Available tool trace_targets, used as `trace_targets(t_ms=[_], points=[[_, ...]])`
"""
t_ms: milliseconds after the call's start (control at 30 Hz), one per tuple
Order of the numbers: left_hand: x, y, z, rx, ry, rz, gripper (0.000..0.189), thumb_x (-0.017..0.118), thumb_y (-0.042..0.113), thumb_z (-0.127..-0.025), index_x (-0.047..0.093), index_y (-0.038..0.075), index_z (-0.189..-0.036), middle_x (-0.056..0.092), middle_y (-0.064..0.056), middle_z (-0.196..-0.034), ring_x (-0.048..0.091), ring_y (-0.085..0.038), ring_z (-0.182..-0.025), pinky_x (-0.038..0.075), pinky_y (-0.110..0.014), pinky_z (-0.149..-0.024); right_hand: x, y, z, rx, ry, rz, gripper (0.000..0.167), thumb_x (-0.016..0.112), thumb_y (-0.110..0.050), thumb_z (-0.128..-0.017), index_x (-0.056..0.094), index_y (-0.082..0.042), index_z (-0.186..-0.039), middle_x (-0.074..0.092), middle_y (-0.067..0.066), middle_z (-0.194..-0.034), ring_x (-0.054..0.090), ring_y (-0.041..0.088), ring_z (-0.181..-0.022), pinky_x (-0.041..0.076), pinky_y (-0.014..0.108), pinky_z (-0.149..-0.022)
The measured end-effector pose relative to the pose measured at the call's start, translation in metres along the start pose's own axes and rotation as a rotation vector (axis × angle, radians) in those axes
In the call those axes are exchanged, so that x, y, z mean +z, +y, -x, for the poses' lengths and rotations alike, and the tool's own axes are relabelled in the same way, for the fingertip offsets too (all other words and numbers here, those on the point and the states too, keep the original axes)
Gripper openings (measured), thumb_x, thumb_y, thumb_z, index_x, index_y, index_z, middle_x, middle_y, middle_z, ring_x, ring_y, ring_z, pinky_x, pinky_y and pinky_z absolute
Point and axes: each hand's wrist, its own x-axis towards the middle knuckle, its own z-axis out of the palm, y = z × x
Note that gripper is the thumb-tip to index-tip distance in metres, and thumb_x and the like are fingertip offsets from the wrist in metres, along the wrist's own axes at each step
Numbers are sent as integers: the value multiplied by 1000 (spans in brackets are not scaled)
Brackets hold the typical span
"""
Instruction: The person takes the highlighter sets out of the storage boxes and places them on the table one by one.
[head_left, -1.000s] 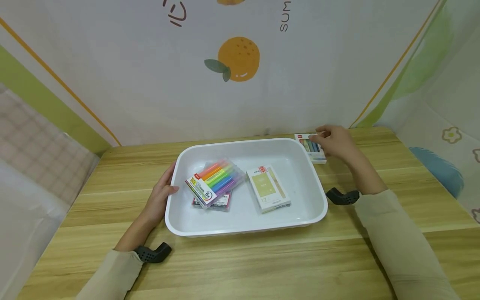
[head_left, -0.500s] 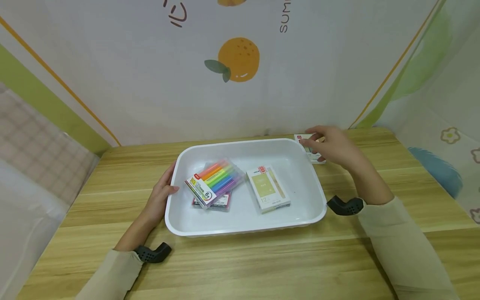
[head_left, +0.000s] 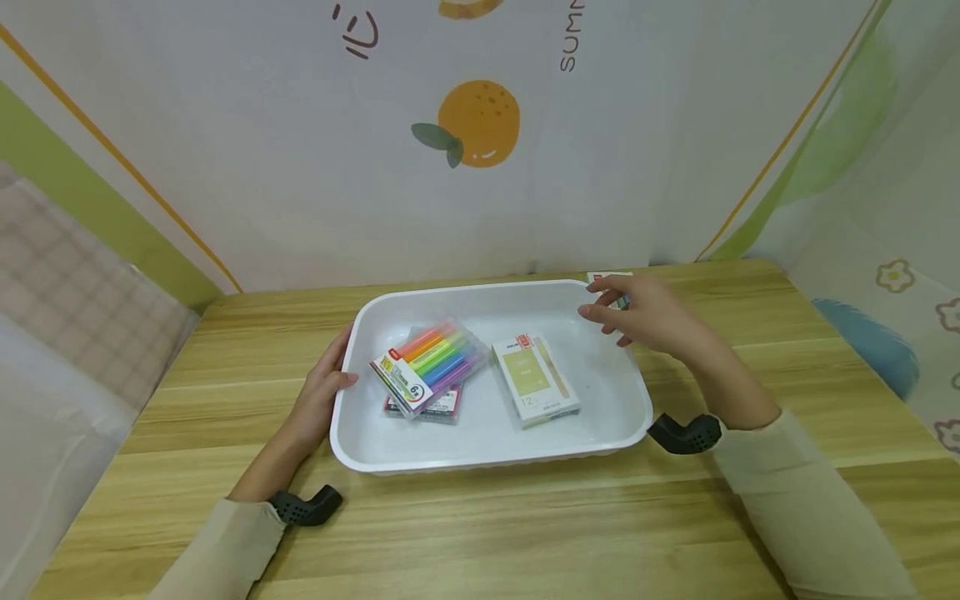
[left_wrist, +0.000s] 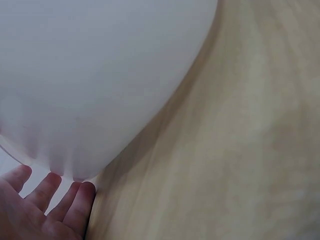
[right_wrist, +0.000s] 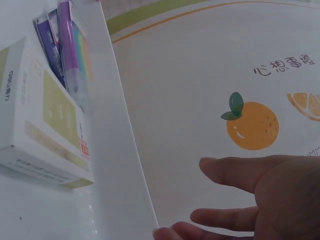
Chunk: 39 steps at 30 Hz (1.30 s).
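A white plastic tray (head_left: 480, 457) sits on the table. At its left side my left hand (head_left: 322, 392) holds the rim, thumb over the edge and fingertips against the outer wall (left_wrist: 90, 100). My right hand (head_left: 637, 317) hovers by the tray's back right corner, fingers spread with nothing between them. Partly covered behind that hand, a small box with colored sticks (head_left: 602, 276) lies on the table. Inside the tray rests a pack of rainbow highlighters (head_left: 431, 362), overlapping a flat pack with a red-and-white label (head_left: 446, 404). Right of them lies a white-and-green box (head_left: 534, 379).
The wooden table (head_left: 487, 533) meets a pale curtain (head_left: 300, 183) with orange prints along its back edge. Another patterned cloth (head_left: 892, 250) hangs at the right. Black wrist mounts (head_left: 684, 435) protrude from both forearms.
My right hand has let go of the small box behind the tray and moved left and nearer, to the tray's corner. The left hand and the tray's contents have stayed put.
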Motion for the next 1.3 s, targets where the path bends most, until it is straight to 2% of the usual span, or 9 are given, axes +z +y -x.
trace_targets(t_ms=[167, 233, 433, 500, 567, 767, 900, 1100, 1300], points=[[-1, -2, 0, 3, 0, 5, 75, 34, 4, -93, 11, 13, -164, 12, -13, -171, 42, -3, -134, 52, -15, -92, 13, -5, -1, 10, -28, 5, 57, 66, -38, -96, 55, -4, -140, 68, 19, -122, 72, 31, -95, 61, 34, -67], [-1, -2, 0, 3, 1, 2, 75, 34, 4, -93, 11, 13, -164, 12, -13, -171, 42, -4, -135, 52, -15, -92, 17, -8, -1, 11, -43, 17, 57, 66, -37, -96, 54, -4, -140, 68, 19, -123, 72, 31, -96, 61, 34, -67], [-1, -2, 0, -5, 6, -8, 75, 34, 5, -93, 11, 13, -164, 12, -11, -172, 35, -23, -145, 51, -14, -93, 28, -13, -1, 24, -101, 54, 58, 64, -42, -96, 53, -7, -142, 67, 15, -125, 72, 27, -94, 61, 35, -69], [-1, -2, 0, -5, 6, -3, 75, 35, 5, -93, 10, 13, -164, 11, -11, -172, 33, -25, -147, 51, -14, -93, 31, -14, -1, 17, -116, 60, 59, 64, -42, -96, 53, -7, -142, 67, 15, -125, 72, 26, -92, 60, 35, -69], [-1, -2, 0, -1, 3, 2, 75, 35, 5, -93, 10, 13, -164, 11, -11, -172, 34, -22, -146, 51, -14, -94, 35, -15, -1, 10, -124, 62, 59, 63, -43, -96, 53, -8, -142, 67, 15, -125, 71, 25, -91, 60, 34, -68], [0, -1, 0, 21, 6, 14, 75, 36, 4, -93, 12, 12, -164, 13, -14, -171, 43, -2, -133, 52, -15, -92, 44, -15, -1, 12, -135, 72, 60, 64, -43, -95, 53, -9, -143, 66, 14, -125, 70, 22, -79, 57, 31, -66], [1, 0, 0, 22, 8, 14, 75, 36, 4, -93, 13, 12, -164, 14, -14, -171, 45, 0, -130, 53, -15, -91, 50, -13, -2, 9, -146, 65, 62, 65, -43, -95, 51, -7, -144, 65, 16, -126, 69, 21, -69, 55, 30, -65], [1, 2, 0, 12, 9, 11, 75, 36, 4, -93, 13, 14, -164, 13, -11, -171, 41, -8, -135, 52, -14, -92, 57, -12, -4, -10, -138, 112, 65, 66, -42, -95, 50, -5, -145, 66, 19, -126, 67, 18, -67, 54, 29, -63], [2, 2, 0, 5, 10, 7, 75, 35, 4, -94, 12, 15, -164, 12, -10, -172, 31, -28, -147, 51, -13, -93, 65, -12, -6, -33, -123, 191, 67, 65, -43, -95, 48, -3, -147, 68, 17, -121, 64, 21, -88, 52, 31, -73]])
